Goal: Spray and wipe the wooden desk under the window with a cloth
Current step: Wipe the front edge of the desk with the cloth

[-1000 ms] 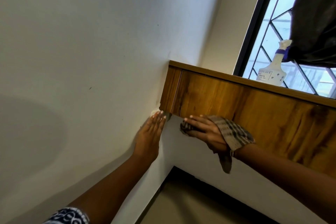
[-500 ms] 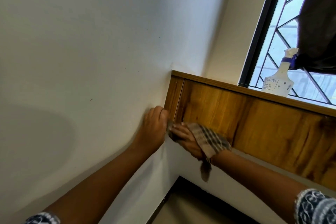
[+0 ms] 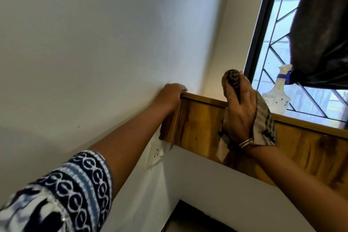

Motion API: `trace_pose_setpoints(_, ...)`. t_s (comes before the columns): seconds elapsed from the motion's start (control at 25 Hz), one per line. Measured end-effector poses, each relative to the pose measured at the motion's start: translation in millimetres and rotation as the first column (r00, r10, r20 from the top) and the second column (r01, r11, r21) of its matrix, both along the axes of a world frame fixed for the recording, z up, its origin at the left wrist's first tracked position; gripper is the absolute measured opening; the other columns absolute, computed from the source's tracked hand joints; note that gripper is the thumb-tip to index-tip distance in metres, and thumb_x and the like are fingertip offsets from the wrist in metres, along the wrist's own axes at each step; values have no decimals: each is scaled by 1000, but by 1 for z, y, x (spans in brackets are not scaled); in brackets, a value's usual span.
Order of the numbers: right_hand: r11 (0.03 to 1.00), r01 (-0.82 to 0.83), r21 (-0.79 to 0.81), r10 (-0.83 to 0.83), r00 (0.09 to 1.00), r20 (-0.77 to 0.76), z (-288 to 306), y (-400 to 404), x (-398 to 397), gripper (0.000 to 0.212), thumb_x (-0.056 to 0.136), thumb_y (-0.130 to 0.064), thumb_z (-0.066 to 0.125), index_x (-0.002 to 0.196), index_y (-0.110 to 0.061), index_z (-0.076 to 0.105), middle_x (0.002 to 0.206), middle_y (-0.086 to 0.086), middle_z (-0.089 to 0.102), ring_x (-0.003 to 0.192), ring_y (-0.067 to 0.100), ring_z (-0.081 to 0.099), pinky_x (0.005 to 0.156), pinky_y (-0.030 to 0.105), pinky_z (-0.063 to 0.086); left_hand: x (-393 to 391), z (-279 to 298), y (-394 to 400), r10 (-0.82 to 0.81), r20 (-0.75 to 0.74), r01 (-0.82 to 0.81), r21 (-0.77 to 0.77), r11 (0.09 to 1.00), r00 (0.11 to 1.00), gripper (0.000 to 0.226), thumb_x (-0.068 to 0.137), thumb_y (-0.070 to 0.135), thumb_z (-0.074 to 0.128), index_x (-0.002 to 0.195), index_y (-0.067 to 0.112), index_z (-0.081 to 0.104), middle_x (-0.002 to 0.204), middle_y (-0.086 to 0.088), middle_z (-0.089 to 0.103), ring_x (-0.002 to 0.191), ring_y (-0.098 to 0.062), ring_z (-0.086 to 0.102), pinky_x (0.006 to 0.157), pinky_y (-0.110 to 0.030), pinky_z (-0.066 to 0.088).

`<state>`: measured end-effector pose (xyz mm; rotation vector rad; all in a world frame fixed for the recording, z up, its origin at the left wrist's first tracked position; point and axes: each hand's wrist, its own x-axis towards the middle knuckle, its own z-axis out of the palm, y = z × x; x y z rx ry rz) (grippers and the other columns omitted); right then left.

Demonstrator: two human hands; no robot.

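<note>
Both hands now sit higher than before on the table: the left hand curls its fingers over the corner edge, and the right hand clamps the cloth, bunched beyond its fingers, beside the spray bottle.

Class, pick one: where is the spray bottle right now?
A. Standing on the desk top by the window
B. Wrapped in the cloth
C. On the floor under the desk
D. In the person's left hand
A: the spray bottle stands upright on the wooden desk top before the window, beyond the right hand holding the cloth.
</note>
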<state>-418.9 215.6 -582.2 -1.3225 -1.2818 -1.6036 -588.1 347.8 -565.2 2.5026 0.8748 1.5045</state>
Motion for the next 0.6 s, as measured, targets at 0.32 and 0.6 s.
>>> trace_pose_setpoints(0.32, 970, -63, -235, 92, 989, 116, -37, 65, -26, 52, 92, -3, 25, 140, 4, 43, 149, 27, 35, 142, 38, 23, 120, 48, 12, -4, 4, 1, 4, -40, -4, 0, 1000, 999, 39, 91, -2, 44, 119, 12, 66, 126, -12, 63, 118, -26, 57, 102, -31, 41)
trace_pose_setpoints(0.6, 736, 71, -673, 310, 849, 428, -80, 41, 2, 46, 101, -13, 25, 136, 0, 52, 141, 18, 51, 132, 31, 47, 116, 42, 30, -9, 11, -12, 42, -44, -48, -148, 988, 998, 59, 86, -18, 35, 122, 18, 66, 135, -7, 57, 126, -24, 50, 101, -28, 41)
